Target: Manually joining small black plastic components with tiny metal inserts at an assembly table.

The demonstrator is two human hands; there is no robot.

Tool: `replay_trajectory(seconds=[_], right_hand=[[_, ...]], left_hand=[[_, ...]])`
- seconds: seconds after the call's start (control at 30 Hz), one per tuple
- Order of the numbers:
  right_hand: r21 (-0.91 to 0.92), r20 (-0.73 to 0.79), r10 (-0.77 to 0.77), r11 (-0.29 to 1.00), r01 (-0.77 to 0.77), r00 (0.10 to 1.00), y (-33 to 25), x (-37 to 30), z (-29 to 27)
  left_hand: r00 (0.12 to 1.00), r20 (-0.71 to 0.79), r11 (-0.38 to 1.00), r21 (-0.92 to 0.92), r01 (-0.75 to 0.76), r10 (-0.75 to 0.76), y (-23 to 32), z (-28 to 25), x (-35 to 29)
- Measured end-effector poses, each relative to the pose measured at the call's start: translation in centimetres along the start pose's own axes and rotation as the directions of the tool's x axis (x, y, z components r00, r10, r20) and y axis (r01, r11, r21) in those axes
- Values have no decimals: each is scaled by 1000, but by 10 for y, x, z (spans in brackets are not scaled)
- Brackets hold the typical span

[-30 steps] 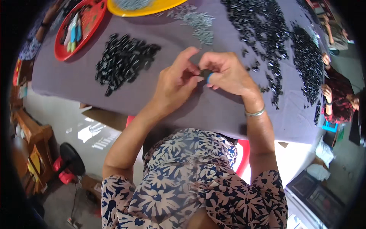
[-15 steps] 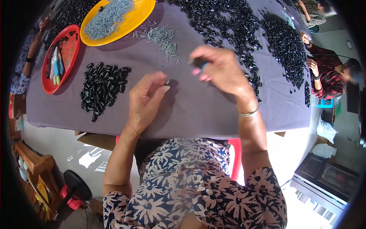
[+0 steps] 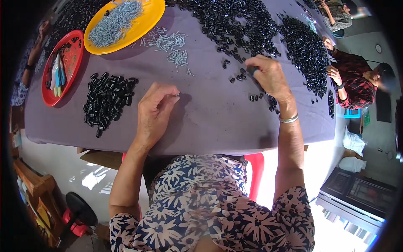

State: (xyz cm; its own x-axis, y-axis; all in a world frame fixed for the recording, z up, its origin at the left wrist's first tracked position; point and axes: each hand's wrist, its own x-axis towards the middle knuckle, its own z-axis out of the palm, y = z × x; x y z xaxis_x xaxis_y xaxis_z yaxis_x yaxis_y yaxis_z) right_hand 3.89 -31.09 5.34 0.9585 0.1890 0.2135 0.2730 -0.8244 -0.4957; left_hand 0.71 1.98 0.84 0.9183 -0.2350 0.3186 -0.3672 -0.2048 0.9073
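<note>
My left hand point(image 3: 155, 111) rests above the purple tablecloth with thumb and forefinger pinched on a tiny grey piece point(image 3: 178, 93), too small to name. Out to the right, my right hand point(image 3: 273, 80) is closed over a small dark thing with a blue part point(image 3: 253, 70), mostly hidden by the fingers. That hand is at the near edge of a large spread of black shiny pieces point(image 3: 239, 29), with a few loose ones beside it. Left of my left hand lies a smaller heap of similar black pieces point(image 3: 109, 98). Small grey screw-like pins point(image 3: 168, 40) lie scattered farther back.
A yellow plate point(image 3: 153, 21) bears a mound of grey pins. Beside it, a red tray point(image 3: 50, 101) holds several light-handled tools. Another dense black pile point(image 3: 304, 54) spreads at the right, where a person in a plaid shirt point(image 3: 357, 80) has hands at the table edge.
My right hand has moved right, away from my left hand, to the edge of the large black spread. My left hand stays pinched. The view has shifted slightly.
</note>
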Motion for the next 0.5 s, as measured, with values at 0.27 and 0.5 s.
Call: replay_trajectory(seconds=[0.27,0.5], right_hand=[[-240,85,-122,961,139,989,-20,4,7],[-341,81,-25,939,51,996,-8,-4,8]], left_hand=[[1000,-7,999,-35,6,-6,0,1,0],[1000,-7,999,-50,-3,2,-2,2,-1]])
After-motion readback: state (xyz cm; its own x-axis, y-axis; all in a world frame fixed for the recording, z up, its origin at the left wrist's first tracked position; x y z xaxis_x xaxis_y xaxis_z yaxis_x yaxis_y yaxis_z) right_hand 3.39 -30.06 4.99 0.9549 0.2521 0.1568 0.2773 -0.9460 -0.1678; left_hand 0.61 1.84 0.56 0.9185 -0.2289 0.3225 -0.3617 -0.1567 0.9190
